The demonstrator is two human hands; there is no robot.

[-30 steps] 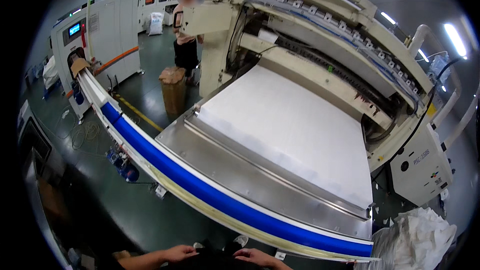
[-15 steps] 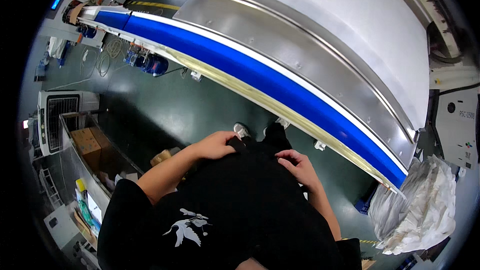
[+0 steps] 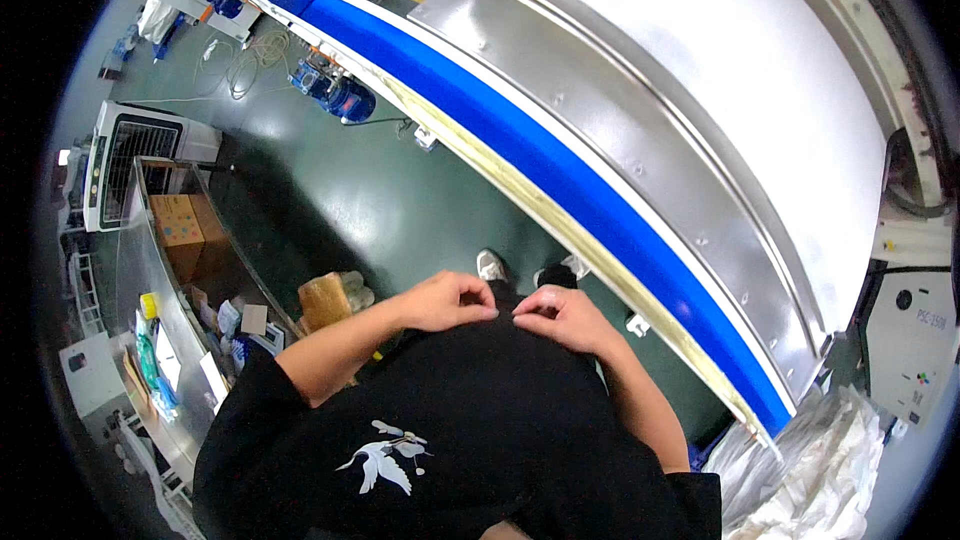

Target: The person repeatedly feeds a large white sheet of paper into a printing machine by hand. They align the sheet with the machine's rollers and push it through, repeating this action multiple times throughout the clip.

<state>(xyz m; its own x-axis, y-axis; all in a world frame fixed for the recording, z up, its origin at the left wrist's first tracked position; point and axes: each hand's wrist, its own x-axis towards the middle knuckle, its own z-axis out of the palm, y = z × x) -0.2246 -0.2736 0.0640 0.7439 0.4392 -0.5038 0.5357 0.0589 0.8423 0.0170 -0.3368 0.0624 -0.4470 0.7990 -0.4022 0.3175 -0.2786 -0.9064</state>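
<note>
Both hands are in front of my waist, at the front of my black T-shirt (image 3: 480,420). My left hand (image 3: 448,302) is closed, thumb and fingers pinched on the dark cloth near the shirt's lower edge. Just to its right, my right hand (image 3: 568,318) is closed in a similar pinch on the same cloth. A narrow gap separates the two sets of fingertips. The cloth in the fingers is small and partly hidden by them. Beyond the hands show my shoe (image 3: 490,265) and dark trouser legs.
A machine with a blue belt strip (image 3: 560,195) and a metal plate (image 3: 640,155) runs diagonally ahead. Blue motors (image 3: 335,90) sit beneath its far left end. A metal workbench (image 3: 185,380) holding cartons and tools stands left. Crumpled white sheeting (image 3: 810,470) lies at lower right.
My hands have come closer together at the waist, the right one moving left and its fingers closing. The view has turned, so the machine and bench sit differently in the picture.
</note>
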